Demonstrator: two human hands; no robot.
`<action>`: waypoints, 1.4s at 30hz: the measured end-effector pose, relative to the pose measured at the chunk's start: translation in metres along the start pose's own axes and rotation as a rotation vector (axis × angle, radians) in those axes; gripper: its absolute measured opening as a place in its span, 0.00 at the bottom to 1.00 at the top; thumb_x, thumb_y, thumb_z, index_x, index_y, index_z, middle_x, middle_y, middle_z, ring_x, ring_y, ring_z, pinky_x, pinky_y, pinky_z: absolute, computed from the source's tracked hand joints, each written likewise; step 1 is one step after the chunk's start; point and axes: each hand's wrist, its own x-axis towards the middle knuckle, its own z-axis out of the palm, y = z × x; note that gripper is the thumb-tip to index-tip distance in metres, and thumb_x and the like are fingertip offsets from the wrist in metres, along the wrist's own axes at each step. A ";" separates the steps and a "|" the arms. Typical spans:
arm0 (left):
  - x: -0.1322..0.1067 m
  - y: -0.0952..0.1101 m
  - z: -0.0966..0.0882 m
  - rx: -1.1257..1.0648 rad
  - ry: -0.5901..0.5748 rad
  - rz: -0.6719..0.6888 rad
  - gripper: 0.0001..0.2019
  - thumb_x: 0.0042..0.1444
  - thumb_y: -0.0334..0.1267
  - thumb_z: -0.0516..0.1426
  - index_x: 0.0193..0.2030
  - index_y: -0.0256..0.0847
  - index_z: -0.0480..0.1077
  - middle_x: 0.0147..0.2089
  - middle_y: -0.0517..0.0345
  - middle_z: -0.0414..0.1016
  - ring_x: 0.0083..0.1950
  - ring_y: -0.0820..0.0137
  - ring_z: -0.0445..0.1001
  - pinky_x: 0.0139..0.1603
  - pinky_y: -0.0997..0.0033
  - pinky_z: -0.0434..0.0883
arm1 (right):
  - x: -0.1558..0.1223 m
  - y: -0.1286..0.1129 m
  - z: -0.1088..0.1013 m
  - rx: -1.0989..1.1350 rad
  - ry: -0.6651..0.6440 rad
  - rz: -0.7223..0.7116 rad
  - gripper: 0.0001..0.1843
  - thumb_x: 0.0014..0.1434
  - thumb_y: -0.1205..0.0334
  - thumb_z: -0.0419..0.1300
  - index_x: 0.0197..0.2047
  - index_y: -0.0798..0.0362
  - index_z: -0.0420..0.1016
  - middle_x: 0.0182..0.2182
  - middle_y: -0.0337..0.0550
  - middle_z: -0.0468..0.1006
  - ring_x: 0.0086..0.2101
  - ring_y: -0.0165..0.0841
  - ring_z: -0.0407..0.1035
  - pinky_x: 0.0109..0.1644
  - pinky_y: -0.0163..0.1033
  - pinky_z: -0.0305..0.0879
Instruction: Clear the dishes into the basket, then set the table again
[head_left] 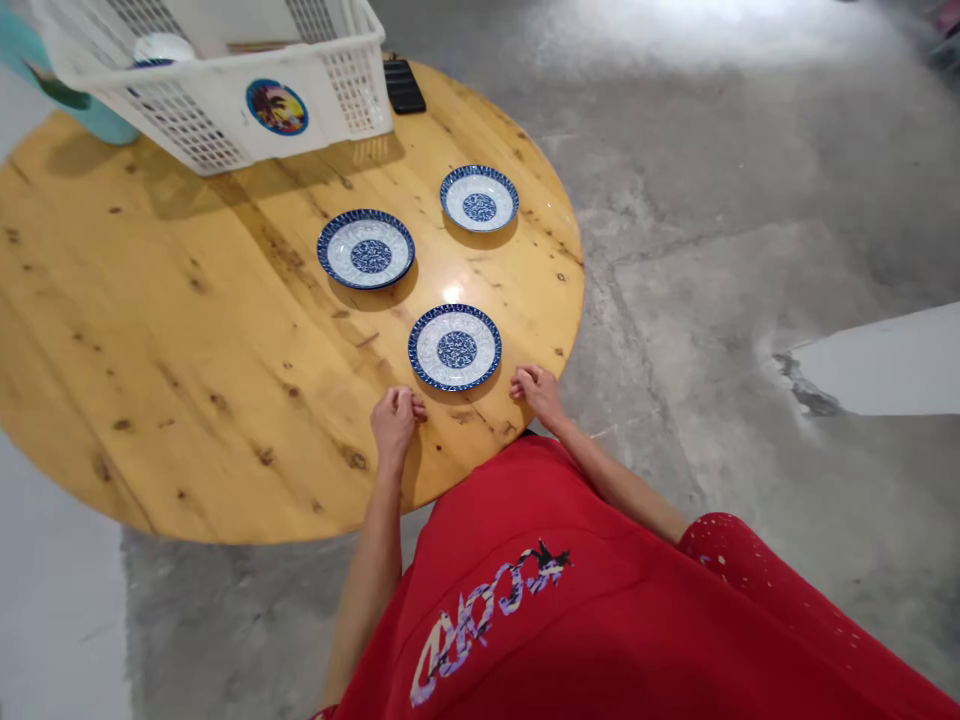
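Three blue-and-white patterned plates lie face up on a round wooden table. The nearest plate (457, 348) sits between and just beyond my hands. Farther off are a second plate (366, 250) to the left and a third plate (479, 199) to the right. My left hand (395, 422) rests near the table edge, left of the nearest plate, its fingers loosely curled in with nothing in them. On the plate's other side, my right hand (537, 391) is at the edge, fingers also curled and holding nothing. Neither hand touches a plate.
A white plastic basket (300, 105) with a round palm-tree sticker stands at the table's far side, a bowl (163, 48) inside it. Beside it are a black phone (405, 87) and a teal object (105, 118). The wooden table (187, 350) has a rounded edge above a concrete floor (712, 200).
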 end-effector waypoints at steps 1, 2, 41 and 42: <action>-0.007 -0.003 -0.006 -0.036 0.008 -0.034 0.13 0.57 0.46 0.51 0.34 0.40 0.71 0.28 0.57 0.77 0.26 0.71 0.75 0.27 0.74 0.72 | -0.005 0.003 -0.010 0.023 0.033 0.019 0.12 0.56 0.55 0.57 0.38 0.55 0.71 0.27 0.38 0.76 0.23 0.28 0.72 0.26 0.32 0.69; -0.012 -0.006 -0.012 -0.070 0.024 -0.062 0.13 0.57 0.46 0.51 0.35 0.39 0.71 0.29 0.57 0.77 0.26 0.71 0.75 0.27 0.74 0.72 | -0.011 0.006 -0.020 0.041 0.068 0.038 0.13 0.56 0.55 0.57 0.38 0.55 0.71 0.27 0.38 0.76 0.23 0.28 0.72 0.26 0.32 0.68; -0.248 -0.028 0.017 0.054 0.231 -0.191 0.13 0.55 0.48 0.52 0.39 0.45 0.72 0.31 0.58 0.79 0.30 0.67 0.78 0.33 0.67 0.75 | -0.111 0.091 -0.142 0.018 -0.113 0.269 0.12 0.47 0.56 0.60 0.34 0.53 0.74 0.23 0.41 0.78 0.20 0.31 0.72 0.22 0.33 0.65; -0.257 -0.031 0.017 0.061 0.238 -0.205 0.13 0.55 0.48 0.52 0.38 0.45 0.72 0.31 0.58 0.79 0.30 0.66 0.78 0.33 0.67 0.75 | -0.113 0.093 -0.140 0.007 -0.142 0.273 0.11 0.47 0.56 0.60 0.34 0.53 0.74 0.23 0.40 0.78 0.20 0.30 0.71 0.21 0.33 0.65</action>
